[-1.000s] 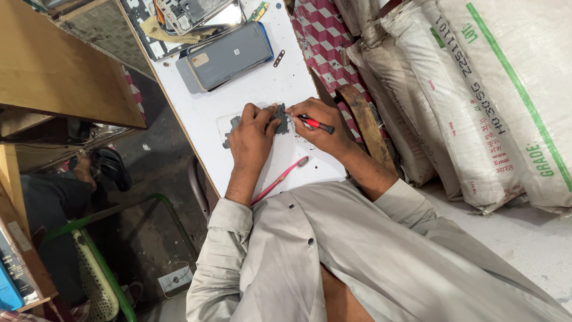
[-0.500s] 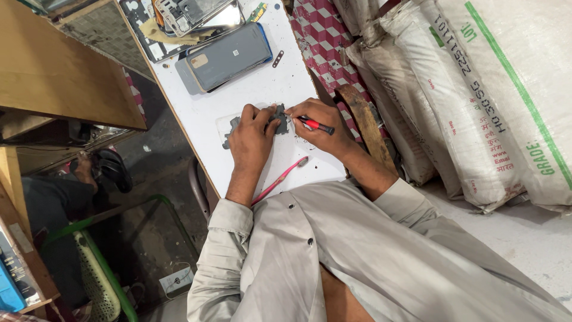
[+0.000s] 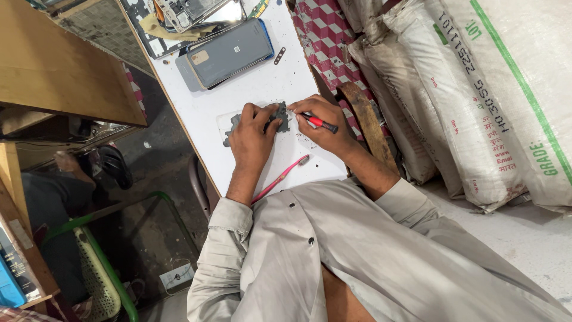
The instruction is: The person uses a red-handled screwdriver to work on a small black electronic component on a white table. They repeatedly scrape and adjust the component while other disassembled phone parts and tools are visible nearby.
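A dark grey phone part (image 3: 280,116) lies flat on the white worktable (image 3: 262,89). My left hand (image 3: 251,138) presses down on it, fingers spread over its left half. My right hand (image 3: 325,124) holds a red-and-black screwdriver (image 3: 319,122), its tip pointing at the part's right edge. A pink toothbrush (image 3: 280,177) lies on the table just below both hands, close to my left wrist.
A grey phone in a blue-edged case (image 3: 226,55) and an opened phone with loose parts (image 3: 190,13) lie at the table's far end. Stacked white sacks (image 3: 476,89) stand to the right. A wooden shelf (image 3: 59,71) and a green-framed chair (image 3: 101,262) are to the left.
Both hands stay on the dark part; my right hand with the screwdriver has shifted only slightly. Nothing was picked up or let go.
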